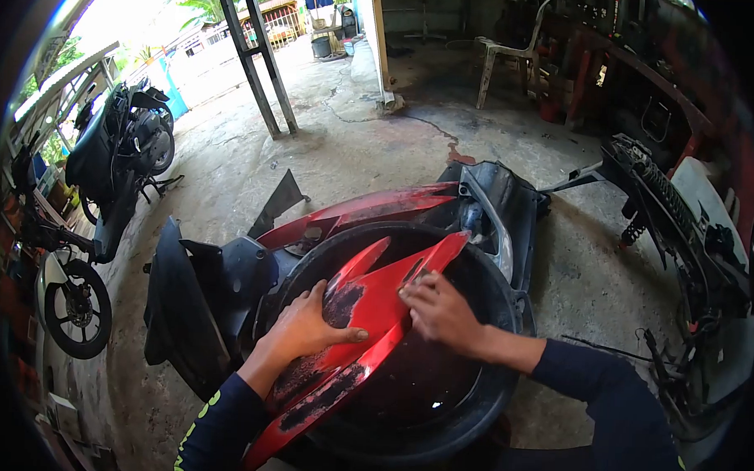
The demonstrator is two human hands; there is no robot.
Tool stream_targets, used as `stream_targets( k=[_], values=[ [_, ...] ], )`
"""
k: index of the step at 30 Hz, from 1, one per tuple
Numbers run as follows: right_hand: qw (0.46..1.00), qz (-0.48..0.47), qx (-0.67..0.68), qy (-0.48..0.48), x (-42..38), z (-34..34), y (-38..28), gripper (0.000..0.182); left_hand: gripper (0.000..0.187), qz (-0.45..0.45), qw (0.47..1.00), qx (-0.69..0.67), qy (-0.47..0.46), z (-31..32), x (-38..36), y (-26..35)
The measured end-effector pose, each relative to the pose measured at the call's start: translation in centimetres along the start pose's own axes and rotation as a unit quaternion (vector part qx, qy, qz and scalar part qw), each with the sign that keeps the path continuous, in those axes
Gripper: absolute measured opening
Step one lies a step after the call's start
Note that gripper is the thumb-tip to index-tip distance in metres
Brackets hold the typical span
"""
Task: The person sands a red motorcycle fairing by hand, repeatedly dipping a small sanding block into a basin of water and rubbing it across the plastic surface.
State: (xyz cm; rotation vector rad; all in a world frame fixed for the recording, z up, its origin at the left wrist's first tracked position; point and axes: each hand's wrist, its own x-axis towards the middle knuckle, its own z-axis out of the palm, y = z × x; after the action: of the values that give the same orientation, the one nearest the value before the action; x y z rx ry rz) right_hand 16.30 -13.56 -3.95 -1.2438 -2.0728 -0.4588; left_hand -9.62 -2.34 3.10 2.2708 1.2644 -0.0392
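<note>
A red motorcycle fairing panel (381, 295), with dark worn patches where the paint is gone, lies slanted across a round black tub (504, 398). My left hand (307, 328) holds the panel on its left side, thumb stretched across the surface and fingers near its far edge. On the panel's upper right part presses my right hand (446, 314), its fingers pinched together. A small dark piece shows at those fingertips, too hidden to name. Dark water with a small bright reflection appears inside the tub below the panel.
Behind the tub lie another red panel (370, 204) and black plastic body parts (201, 287). A motorcycle (118, 152) stands at left, a stripped motorcycle frame (661, 196) at right. Farther back are a metal post (254, 61) and a plastic chair (512, 53).
</note>
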Motion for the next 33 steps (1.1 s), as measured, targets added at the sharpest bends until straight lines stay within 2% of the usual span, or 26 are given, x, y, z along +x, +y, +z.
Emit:
stream_targets(
  k=[3,4,7,8,11,12,15,16,19,20,23,24,25,27,28,29,31,32,33],
  values=[
    [0.998,0.044,-0.030,-0.040,-1.3,0.9,4.6,0.029,0.140,0.009,1.000,0.013,0.019,0.3,-0.3,-0.1],
    [0.994,0.053,-0.088,-0.035,-1.2,1.2,6.2,0.029,0.140,0.008,1.000,0.007,0.016,0.3,-0.1,-0.2],
    [0.997,0.009,-0.033,-0.062,-1.0,1.3,2.7,0.029,0.140,0.009,1.000,0.006,0.013,0.2,0.0,-0.3],
    [1.000,0.013,0.010,0.017,-0.1,0.3,-0.2,0.023,0.140,0.008,1.000,0.009,0.008,0.3,0.1,-0.3],
    [0.998,0.064,0.003,-0.018,-1.5,1.1,4.4,0.022,0.141,0.009,0.999,0.018,0.026,0.2,-0.4,0.0],
    [0.994,0.036,-0.090,-0.054,-0.9,0.7,6.0,0.025,0.141,0.007,0.999,0.019,0.026,0.2,-0.5,-0.1],
    [0.997,0.015,-0.054,-0.057,-1.1,0.9,2.5,0.027,0.141,0.009,1.000,0.002,0.018,0.2,0.0,-0.3],
    [1.000,0.014,-0.012,0.012,-0.5,0.4,0.1,0.021,0.141,0.010,1.000,0.013,0.019,0.5,0.0,-0.5],
    [0.999,0.041,-0.005,-0.013,-1.7,1.4,4.6,0.021,0.141,0.011,0.999,0.020,0.024,0.4,-0.2,-0.1],
    [0.993,0.072,-0.067,-0.059,-2.1,1.7,6.2,0.031,0.141,0.009,0.999,0.016,0.029,0.2,-0.4,0.0],
    [0.997,0.026,-0.039,-0.063,-1.4,1.7,2.6,0.032,0.142,0.011,1.000,0.009,0.014,0.1,0.1,-0.1],
    [0.999,0.039,0.008,-0.016,-1.1,0.9,-0.3,0.032,0.142,0.012,1.000,0.010,0.014,0.0,0.1,-0.1],
    [0.999,0.034,0.026,-0.010,-1.1,0.5,-0.6,0.033,0.142,0.014,1.000,0.015,0.023,0.1,0.1,-0.1],
    [0.998,0.053,0.014,-0.044,-0.9,0.2,3.0,0.032,0.143,0.011,0.999,0.022,0.027,0.4,-0.3,-0.3],
    [0.993,0.039,-0.089,-0.064,-1.7,1.4,5.3,0.031,0.142,0.009,0.999,0.018,0.027,0.3,-0.3,-0.2],
    [0.993,0.035,-0.098,-0.050,-1.1,0.8,5.3,0.030,0.142,0.009,1.000,0.014,0.025,0.2,-0.2,-0.1],
    [0.995,0.052,-0.034,-0.076,-0.7,0.9,2.2,0.032,0.141,0.021,0.999,0.008,0.024,0.1,0.2,-0.3],
    [0.999,0.028,-0.016,-0.035,-0.9,1.1,0.1,0.034,0.141,0.016,1.000,0.018,0.019,0.1,0.1,-0.3],
    [0.999,0.046,0.008,-0.017,-1.1,0.7,-0.5,0.034,0.141,0.010,0.999,0.027,0.015,0.2,0.0,-0.2]
  ],
)
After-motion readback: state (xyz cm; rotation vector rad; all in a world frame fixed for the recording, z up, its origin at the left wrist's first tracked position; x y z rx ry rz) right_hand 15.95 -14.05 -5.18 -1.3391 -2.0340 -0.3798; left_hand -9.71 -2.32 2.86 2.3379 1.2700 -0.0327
